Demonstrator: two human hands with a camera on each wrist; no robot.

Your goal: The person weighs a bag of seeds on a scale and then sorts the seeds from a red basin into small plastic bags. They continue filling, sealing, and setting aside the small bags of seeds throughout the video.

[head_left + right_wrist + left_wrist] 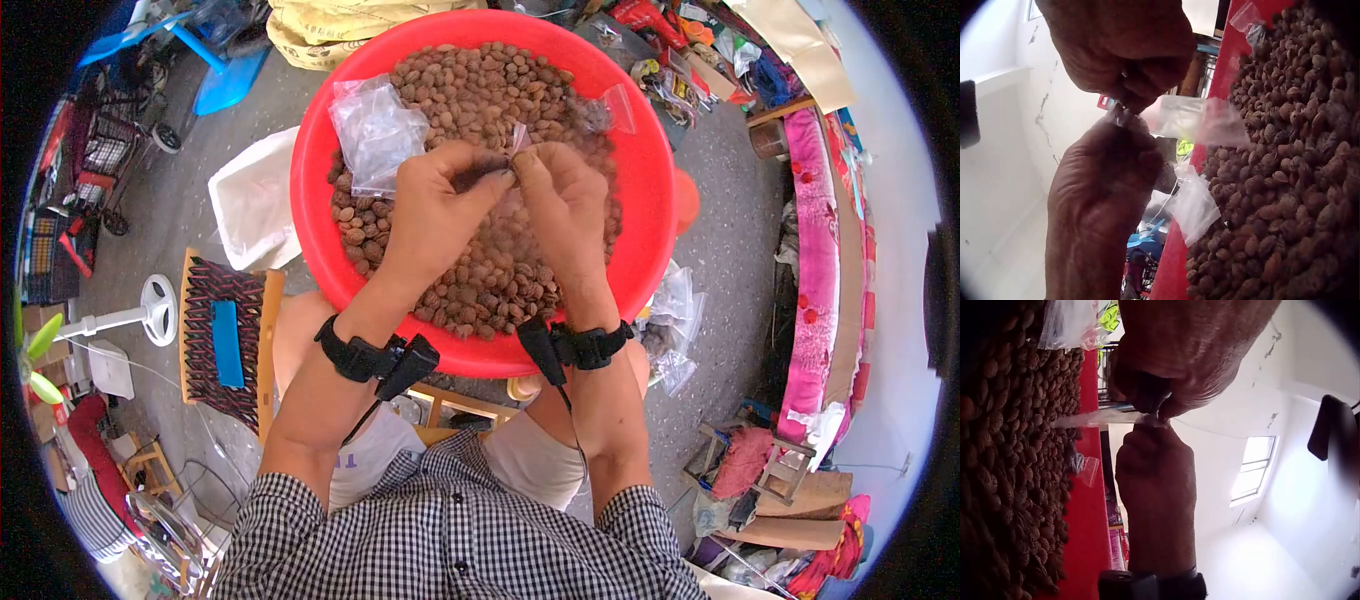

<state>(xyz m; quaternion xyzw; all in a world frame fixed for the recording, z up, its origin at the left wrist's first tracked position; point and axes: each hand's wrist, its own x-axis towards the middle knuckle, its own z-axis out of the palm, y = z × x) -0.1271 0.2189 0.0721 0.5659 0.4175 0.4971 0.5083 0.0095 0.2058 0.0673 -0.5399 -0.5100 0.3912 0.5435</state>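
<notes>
Both hands meet over a red plastic tub (pixel 647 225) full of brown, wrinkled nuts or pits (pixel 480 90). My left hand (pixel 440 205) and right hand (pixel 567 205) pinch the top edge of a small clear plastic bag (pixel 1200 119), fingertips close together. From the fingers the bag hangs down over the nuts; in the left wrist view its thin side (pixel 1094 419) shows. Several flat clear bags (pixel 377 135) lie in a pile on the nuts at the tub's left. Near the right rim lies another clear bag (pixel 618 108) with something dark at it.
A white basin (pixel 255 200) stands left of the tub, beside a woven-top stool (pixel 228 340). Clear bags (pixel 675 310) lie at the lower right outside the tub. A yellow sack (pixel 320 30) sits behind it, and a white fan (pixel 158 310) stands farther left.
</notes>
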